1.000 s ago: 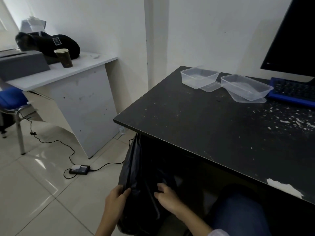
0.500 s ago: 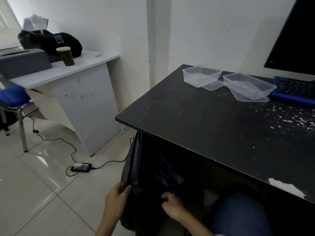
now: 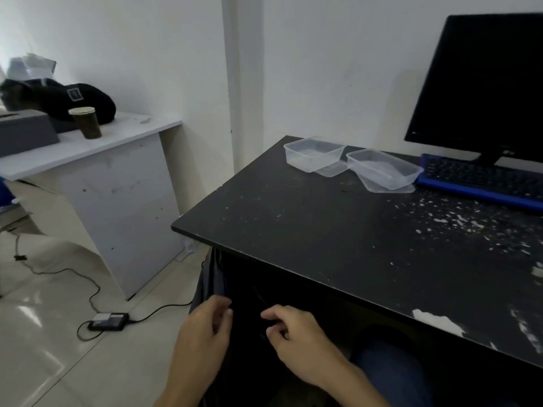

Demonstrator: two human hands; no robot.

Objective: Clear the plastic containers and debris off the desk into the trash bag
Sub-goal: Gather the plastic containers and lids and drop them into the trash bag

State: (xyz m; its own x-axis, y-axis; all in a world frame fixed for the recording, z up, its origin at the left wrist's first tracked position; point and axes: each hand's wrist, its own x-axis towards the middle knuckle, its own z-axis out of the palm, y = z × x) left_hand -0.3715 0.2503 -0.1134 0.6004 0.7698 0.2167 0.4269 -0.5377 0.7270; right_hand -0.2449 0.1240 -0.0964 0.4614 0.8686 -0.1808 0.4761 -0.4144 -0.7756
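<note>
1. Head view: the left hand (image 3: 202,327) pinches the rim of the black bag (image 3: 212,277), which hangs below the desk's (image 3: 308,230) front-left corner.
2. The right hand (image 3: 293,333) is curled at the bag's dark mouth; its grip cannot be told.
3. Clear containers (image 3: 349,163) sit at the desk's back edge, beside the keyboard (image 3: 482,180).
4. White debris (image 3: 458,218) speckles the desk's right side.

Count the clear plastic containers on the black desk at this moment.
2 tubs: one at the desk's far left corner, one beside the blue keyboard. Each sits partly on a flat clear piece, likely a lid; anything further right is out of view.
</note>
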